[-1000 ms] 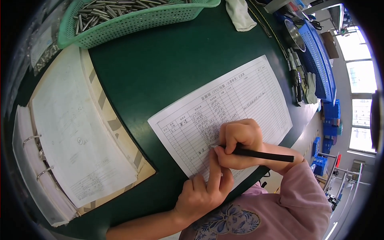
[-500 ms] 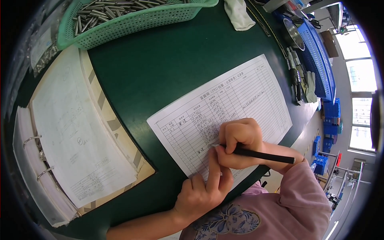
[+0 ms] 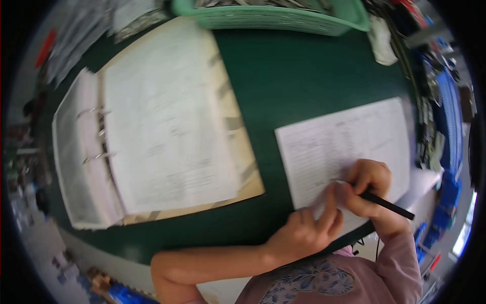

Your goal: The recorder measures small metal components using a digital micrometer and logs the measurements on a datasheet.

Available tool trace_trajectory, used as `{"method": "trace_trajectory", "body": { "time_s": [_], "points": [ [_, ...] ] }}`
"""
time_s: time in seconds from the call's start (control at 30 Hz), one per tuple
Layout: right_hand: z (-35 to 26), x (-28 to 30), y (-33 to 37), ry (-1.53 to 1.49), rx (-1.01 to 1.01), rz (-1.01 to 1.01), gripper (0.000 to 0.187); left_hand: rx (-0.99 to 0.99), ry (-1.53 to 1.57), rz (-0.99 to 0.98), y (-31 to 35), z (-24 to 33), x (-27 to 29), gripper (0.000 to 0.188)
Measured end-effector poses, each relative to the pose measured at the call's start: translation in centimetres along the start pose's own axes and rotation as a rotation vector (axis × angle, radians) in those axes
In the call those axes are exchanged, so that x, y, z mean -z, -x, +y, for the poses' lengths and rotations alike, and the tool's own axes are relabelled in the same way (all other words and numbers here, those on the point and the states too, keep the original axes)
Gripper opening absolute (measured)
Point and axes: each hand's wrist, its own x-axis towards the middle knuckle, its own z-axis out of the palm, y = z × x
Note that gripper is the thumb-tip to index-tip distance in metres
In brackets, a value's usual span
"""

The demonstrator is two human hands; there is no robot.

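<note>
A black pen [image 3: 391,205] is gripped in my right hand [image 3: 368,183], its tip end down at a printed form sheet [image 3: 324,144] that lies tilted on the green table. My left hand [image 3: 302,229] rests on the lower part of this sheet, beside the right hand. Its index finger is stretched toward the pen's tip, and the fingertips of both hands nearly meet. The tip itself is hidden by fingers and blur. To the left lies an open ring binder [image 3: 167,116] with pages in it, some way from both hands.
A green plastic basket [image 3: 283,23] holding metal pins stands at the far edge. Near it lies a white cloth or glove [image 3: 382,43]. Clear plastic bags [image 3: 83,40] are at the far left. Along the right side are a blue basket [image 3: 449,109] and several tools.
The view has swung left, so the sheet and hands appear farther right and more of the binder shows. My right hand still holds the pen on the sheet; the left still rests there.
</note>
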Motion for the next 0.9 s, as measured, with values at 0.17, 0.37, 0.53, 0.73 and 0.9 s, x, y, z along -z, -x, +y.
{"method": "trace_trajectory", "body": {
  "time_s": [0.17, 0.37, 0.53, 0.73, 0.9],
  "points": [
    [-0.8, 0.2, 0.2, 0.040, -0.112, -0.040, 0.028, 0.050, -0.032, 0.002, 0.2, 0.2, 0.7, 0.012],
    [-0.6, -0.4, -0.4, 0.025, -0.174, -0.015, 0.026, 0.056, -0.002, 0.017, 0.2, 0.2, 0.6, 0.012],
    [-0.9, 0.5, -0.2, 0.060, -0.180, -0.060, 0.026, 0.041, 0.017, 0.029, -0.1, 0.2, 0.4, 0.011],
    [-0.3, 0.0, -0.8, -0.088, -0.098, -0.063, 0.027, 0.013, -0.026, 0.001, -0.1, -0.4, 0.7, 0.005],
    [-0.4, 0.4, -0.8, -0.036, -0.073, -0.097, 0.029, -0.041, -0.030, -0.007, -0.1, -0.6, 0.2, 0.006]
  ]
}}
